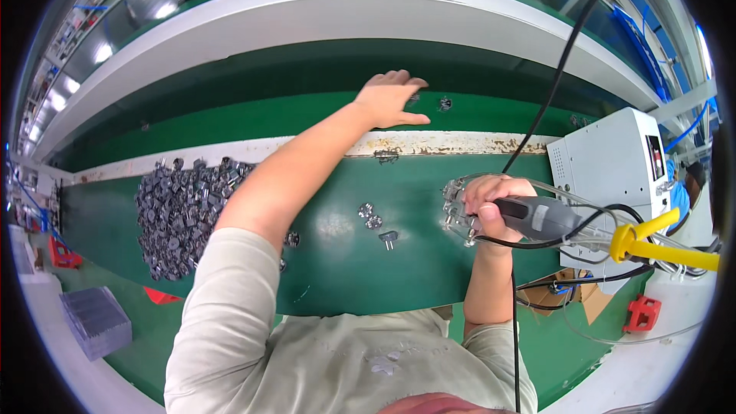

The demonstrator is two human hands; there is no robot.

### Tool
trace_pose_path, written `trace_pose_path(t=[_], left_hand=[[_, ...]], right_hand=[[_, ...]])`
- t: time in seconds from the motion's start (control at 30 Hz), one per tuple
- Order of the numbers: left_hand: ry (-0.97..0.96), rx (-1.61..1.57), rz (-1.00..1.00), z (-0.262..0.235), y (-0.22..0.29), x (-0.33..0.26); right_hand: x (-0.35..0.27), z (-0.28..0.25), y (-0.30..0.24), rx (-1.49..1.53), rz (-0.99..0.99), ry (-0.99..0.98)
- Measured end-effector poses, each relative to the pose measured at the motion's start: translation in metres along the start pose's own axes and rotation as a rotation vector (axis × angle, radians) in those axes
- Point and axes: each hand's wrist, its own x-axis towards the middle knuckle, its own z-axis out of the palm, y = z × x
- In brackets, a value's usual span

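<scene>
My left hand (392, 100) reaches over the green strip behind the white ledge, fingers stretched and thumb apart. A small dark metal part (415, 97) lies by its fingertips, and another small part (445, 104) sits just to the right. At the right of the bench my right hand (497, 193) is closed around a grey and black corded hand tool (540, 217). Clear and shiny metal pieces (457, 212) show just left of that hand; how they join the tool cannot be made out. Between my arms lie small round metal parts (369, 215) and a dark part with two pins (389, 238).
A big heap of small dark parts (180, 215) covers the bench's left side. A white machine box (609, 161) stands at the right, beside cables and a yellow tie (652, 241). A black cable (563, 61) hangs down across the right side. White ledge (307, 142) crosses behind the bench.
</scene>
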Motion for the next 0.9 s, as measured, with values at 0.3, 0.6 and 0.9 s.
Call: trace_pose_path(t=[0.3, 0.6, 0.9], left_hand=[[-0.084, 0.020, 0.196, 0.035, 0.029, 0.057], [-0.243, -0.023, 0.002, 0.025, 0.063, 0.069], [-0.096, 0.015, -0.172, 0.001, 0.076, 0.004]], right_hand=[[-0.009, -0.006, 0.012, -0.028, 0.037, 0.031], [-0.006, -0.001, -0.007, 0.115, 0.024, 0.054], [-0.004, 0.018, -0.035, 0.230, 0.072, -0.095]])
